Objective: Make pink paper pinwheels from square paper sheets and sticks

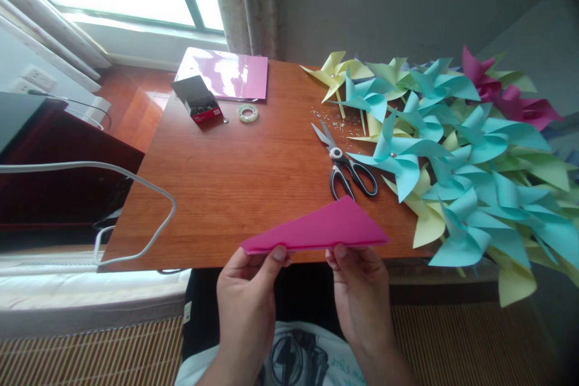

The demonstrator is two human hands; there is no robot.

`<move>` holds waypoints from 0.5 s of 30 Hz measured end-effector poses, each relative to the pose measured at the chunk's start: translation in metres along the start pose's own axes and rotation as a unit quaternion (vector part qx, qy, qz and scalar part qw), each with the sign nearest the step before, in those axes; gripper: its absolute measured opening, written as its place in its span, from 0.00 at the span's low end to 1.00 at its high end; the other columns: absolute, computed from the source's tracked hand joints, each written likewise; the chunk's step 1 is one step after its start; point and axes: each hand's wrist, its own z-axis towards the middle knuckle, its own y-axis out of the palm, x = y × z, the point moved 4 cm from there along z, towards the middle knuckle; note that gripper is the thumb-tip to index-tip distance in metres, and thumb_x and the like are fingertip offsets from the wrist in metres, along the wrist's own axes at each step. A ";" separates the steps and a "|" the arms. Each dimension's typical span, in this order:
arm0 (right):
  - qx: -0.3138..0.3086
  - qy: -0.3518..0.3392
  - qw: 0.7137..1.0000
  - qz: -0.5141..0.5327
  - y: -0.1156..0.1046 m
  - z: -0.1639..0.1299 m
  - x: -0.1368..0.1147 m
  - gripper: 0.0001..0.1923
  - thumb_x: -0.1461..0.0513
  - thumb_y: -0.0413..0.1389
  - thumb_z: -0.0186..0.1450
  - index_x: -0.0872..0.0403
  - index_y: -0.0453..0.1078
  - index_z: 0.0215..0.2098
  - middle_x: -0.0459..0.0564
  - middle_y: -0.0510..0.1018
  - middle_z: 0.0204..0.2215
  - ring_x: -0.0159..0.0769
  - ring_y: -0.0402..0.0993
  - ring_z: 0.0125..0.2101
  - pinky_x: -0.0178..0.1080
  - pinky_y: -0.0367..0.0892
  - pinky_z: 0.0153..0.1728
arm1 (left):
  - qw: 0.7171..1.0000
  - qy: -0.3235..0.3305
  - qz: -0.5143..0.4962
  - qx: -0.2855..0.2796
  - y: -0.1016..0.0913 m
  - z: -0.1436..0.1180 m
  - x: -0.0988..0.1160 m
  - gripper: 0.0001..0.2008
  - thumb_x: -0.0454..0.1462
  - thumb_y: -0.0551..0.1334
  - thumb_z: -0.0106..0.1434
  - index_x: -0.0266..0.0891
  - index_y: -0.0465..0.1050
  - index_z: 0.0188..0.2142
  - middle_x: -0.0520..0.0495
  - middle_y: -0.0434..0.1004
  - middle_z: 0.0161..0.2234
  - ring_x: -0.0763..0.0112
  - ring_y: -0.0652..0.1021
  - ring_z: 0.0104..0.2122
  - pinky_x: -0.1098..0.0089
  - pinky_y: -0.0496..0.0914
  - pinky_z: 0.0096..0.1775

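Pink paper (323, 228), folded into a triangle, hangs at the near edge of the table (235, 175), held up by both hands. The left hand (246, 289) pinches the long folded edge near its left end, thumb on top, grip clenched on the sheet. The right hand (359, 286) pinches the same edge nearer the middle, its grip likewise closed on the paper. The triangle's point faces away, toward the scissors (346, 166), which lie shut on the table just beyond it.

To crease well, I judge the two layers should be matched corner to corner before pressing, with the thumbs sliding outward along the fold so it comes sharp and straight. Laying the paper flat on the wood would give a firmer backing than working in the air.

A heap of finished pinwheels (456, 157), blue, yellow and a few magenta, covers the right side. Farther back lie a tape roll (248, 113), a small open box (199, 99) and a stack of purple sheets (226, 74). Small scraps are scattered by the scissors' tips.
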 end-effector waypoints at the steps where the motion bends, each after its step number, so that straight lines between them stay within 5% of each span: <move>1: 0.004 0.004 1.000 0.003 -0.001 0.001 -0.001 0.10 0.62 0.74 0.50 0.52 0.80 0.29 0.44 0.81 0.23 0.29 0.73 0.24 0.34 0.69 0.29 | 1.000 0.010 0.006 -0.004 -0.003 0.002 0.003 0.11 0.37 0.77 0.50 0.37 0.81 0.32 0.50 0.84 0.28 0.75 0.81 0.28 0.78 0.76 0.35; 8: 0.018 0.022 0.999 0.027 -0.001 0.003 -0.006 0.11 0.61 0.75 0.50 0.52 0.80 0.29 0.44 0.82 0.26 0.29 0.74 0.26 0.34 0.71 0.31 | 0.996 0.091 0.002 0.014 -0.015 0.010 0.016 0.10 0.37 0.77 0.51 0.39 0.80 0.31 0.53 0.82 0.27 0.78 0.81 0.27 0.81 0.76 0.35; 15: -0.015 0.058 0.997 0.053 0.010 -0.003 -0.001 0.09 0.62 0.74 0.53 0.52 0.80 0.30 0.44 0.81 0.25 0.27 0.73 0.26 0.31 0.71 0.29 | 0.997 -0.012 -0.013 -0.069 0.008 -0.006 -0.011 0.12 0.34 0.77 0.50 0.39 0.82 0.34 0.48 0.85 0.31 0.69 0.83 0.33 0.73 0.78 0.40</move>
